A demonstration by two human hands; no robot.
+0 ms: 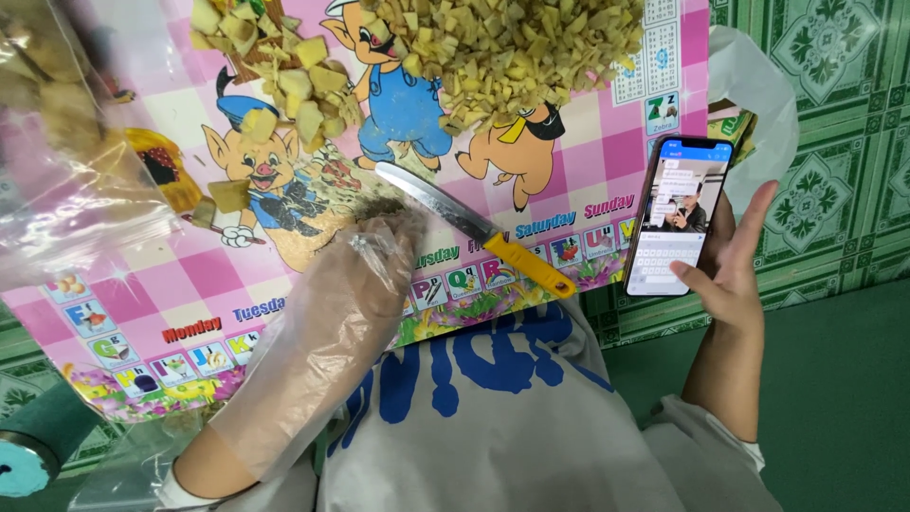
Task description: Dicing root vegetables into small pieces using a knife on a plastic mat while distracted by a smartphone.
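My left hand point(355, 275), inside a clear plastic glove, rests flat on a pink checked cartoon mat point(180, 275), fingers loosely together and holding nothing. Just beyond its fingertips lies a knife point(474, 229) with a steel blade and a yellow handle, untouched. My right hand point(725, 275) holds a smartphone point(678, 216) upright at the mat's right edge, with the thumb on its lit screen. A big heap of chopped yellowish pieces point(502, 47) lies at the mat's far side, and larger chunks point(294, 85) lie to its left.
A clear plastic bag point(66, 142) with more yellowish pieces covers the left side of the mat. A white plastic bag point(758, 95) lies behind the phone. Green patterned flooring point(834, 123) surrounds the mat. A teal round object point(24, 465) sits at the bottom left.
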